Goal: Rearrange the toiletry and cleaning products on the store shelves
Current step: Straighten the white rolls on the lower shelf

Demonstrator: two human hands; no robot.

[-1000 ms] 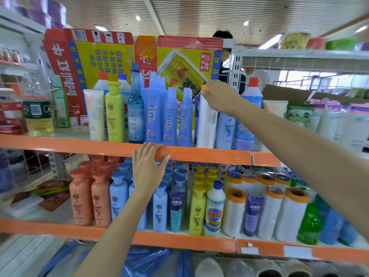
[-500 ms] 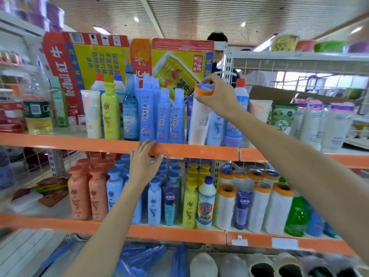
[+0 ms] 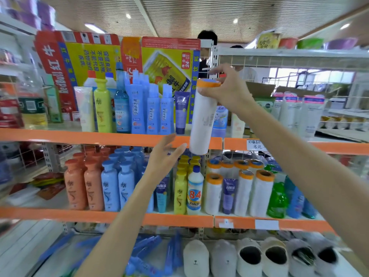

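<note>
My right hand [image 3: 227, 90] grips the orange-rimmed top of a tall white roll [image 3: 202, 118], held in the air in front of the upper orange shelf [image 3: 89, 135], its bottom hanging past the shelf edge. My left hand [image 3: 165, 154] is open with fingers spread, just below that edge and left of the roll's bottom, not touching it. Several matching white rolls [image 3: 243, 192] with orange rims stand on the middle shelf [image 3: 175, 219] at the right. A purple tube [image 3: 181, 112] shows on the upper shelf behind where the roll stood.
Blue bottles [image 3: 151, 108], a yellow bottle [image 3: 102, 105] and cardboard boxes [image 3: 119, 58] fill the upper shelf. Orange, blue and yellow bottles [image 3: 95, 184] and an "84" bottle [image 3: 194, 191] stand below. Slippers [image 3: 249, 258] lie on the bottom shelf. A person [image 3: 206, 47] stands behind the rack.
My right hand has lifted the white roll off the upper shelf and pulled it forward and down. My left hand has come off the shelf edge and moved right, toward the roll.
</note>
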